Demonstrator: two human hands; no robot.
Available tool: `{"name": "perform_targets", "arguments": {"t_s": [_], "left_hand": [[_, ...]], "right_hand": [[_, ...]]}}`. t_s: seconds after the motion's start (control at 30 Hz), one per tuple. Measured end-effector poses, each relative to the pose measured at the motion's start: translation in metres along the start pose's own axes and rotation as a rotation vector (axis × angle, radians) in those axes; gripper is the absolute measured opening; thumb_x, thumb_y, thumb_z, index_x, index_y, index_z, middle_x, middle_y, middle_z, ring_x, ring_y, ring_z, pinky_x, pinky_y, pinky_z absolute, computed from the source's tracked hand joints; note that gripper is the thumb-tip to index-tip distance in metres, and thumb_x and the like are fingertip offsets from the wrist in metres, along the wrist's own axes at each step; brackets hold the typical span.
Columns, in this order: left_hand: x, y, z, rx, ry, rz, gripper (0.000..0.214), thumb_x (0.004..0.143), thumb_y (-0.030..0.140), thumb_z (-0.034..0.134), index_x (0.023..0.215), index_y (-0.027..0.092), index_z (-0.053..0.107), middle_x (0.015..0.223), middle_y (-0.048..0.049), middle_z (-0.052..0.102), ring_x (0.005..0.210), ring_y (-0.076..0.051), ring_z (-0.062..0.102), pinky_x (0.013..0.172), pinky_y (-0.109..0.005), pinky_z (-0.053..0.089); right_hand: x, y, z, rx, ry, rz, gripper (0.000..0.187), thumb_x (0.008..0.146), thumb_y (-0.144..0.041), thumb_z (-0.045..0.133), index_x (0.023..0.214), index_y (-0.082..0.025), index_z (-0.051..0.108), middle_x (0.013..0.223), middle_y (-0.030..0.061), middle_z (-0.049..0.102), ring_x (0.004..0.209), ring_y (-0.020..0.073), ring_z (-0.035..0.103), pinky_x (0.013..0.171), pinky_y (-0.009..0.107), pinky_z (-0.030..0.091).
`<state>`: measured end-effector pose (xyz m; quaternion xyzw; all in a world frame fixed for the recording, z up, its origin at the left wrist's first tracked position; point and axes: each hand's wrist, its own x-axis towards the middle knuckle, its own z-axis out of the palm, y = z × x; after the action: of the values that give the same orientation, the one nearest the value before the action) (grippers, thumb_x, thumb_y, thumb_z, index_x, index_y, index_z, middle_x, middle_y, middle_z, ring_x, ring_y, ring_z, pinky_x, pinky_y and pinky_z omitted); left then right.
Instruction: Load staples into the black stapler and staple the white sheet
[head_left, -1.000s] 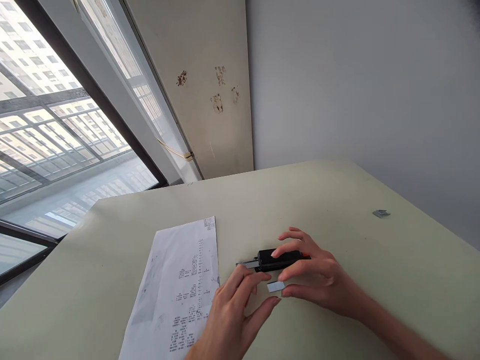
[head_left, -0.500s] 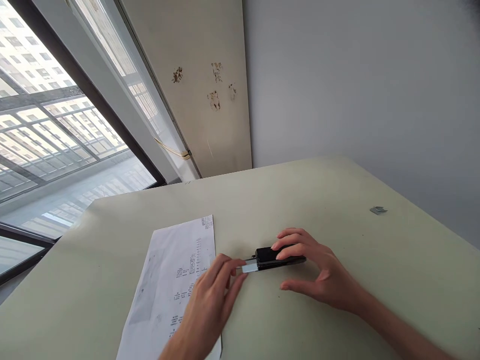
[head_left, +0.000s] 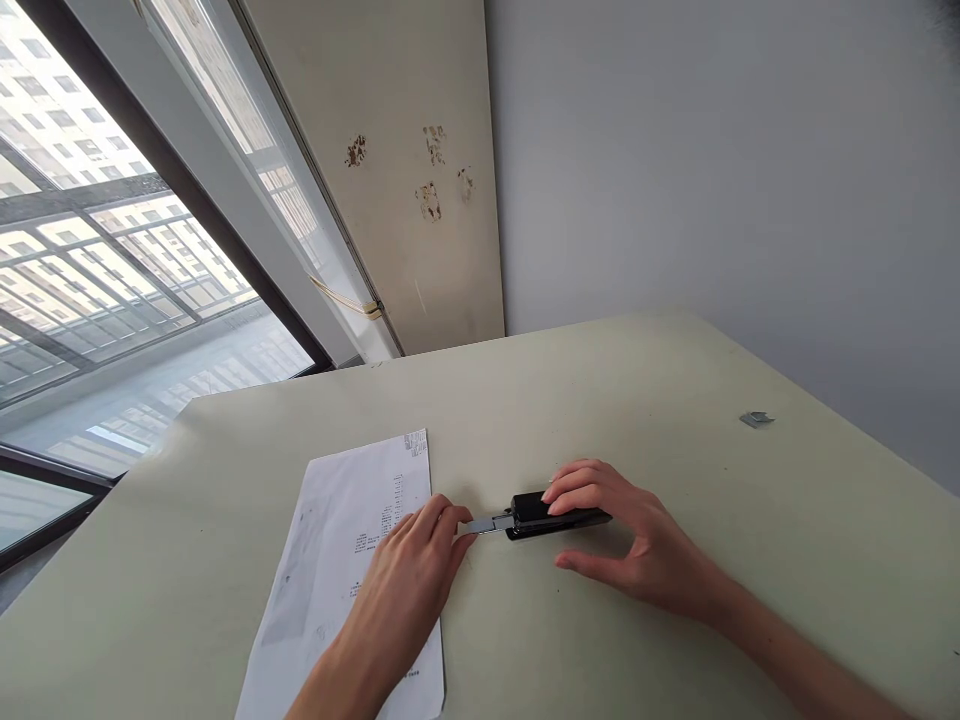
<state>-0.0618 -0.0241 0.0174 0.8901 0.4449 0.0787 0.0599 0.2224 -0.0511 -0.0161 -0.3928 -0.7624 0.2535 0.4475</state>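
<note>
A black stapler (head_left: 529,512) lies on the pale green table (head_left: 615,390), its metal staple tray (head_left: 489,523) slid out to the left. My right hand (head_left: 645,545) rests its fingers on top of the stapler and holds it down, with the thumb spread out on the near side. My left hand (head_left: 409,590) lies over the edge of a printed sheet of paper (head_left: 337,530). Its fingers are curled, and their tips are pressed against the end of the tray. No loose strip of staples shows.
A small bent metal piece (head_left: 756,419) lies near the table's right edge. A large window (head_left: 112,260) runs along the left and a grey wall (head_left: 712,150) stands behind the table. The table's far left corner ends near the window.
A loose staple strip lay on the table by my hands; my left hand took it to the tray, and it is now out of sight. My left fingers now press on the tray's end.
</note>
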Motion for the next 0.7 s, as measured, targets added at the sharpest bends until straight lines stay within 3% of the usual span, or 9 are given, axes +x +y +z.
{"name": "perform_targets", "arguments": {"t_s": [0.7], "left_hand": [[0.0051, 0.0014, -0.0018, 0.026, -0.022, 0.018, 0.02, 0.109, 0.024, 0.04, 0.113, 0.023, 0.06, 0.105, -0.0034, 0.069, 0.074, -0.019, 0.068, 0.066, -0.033, 0.049]], "right_hand": [[-0.0011, -0.0017, -0.0007, 0.009, -0.026, 0.054, 0.029, 0.094, -0.027, 0.076, 0.12, -0.032, 0.063, 0.12, 0.0051, 0.072, 0.118, 0.0248, 0.065, 0.101, 0.04, 0.056]]}}
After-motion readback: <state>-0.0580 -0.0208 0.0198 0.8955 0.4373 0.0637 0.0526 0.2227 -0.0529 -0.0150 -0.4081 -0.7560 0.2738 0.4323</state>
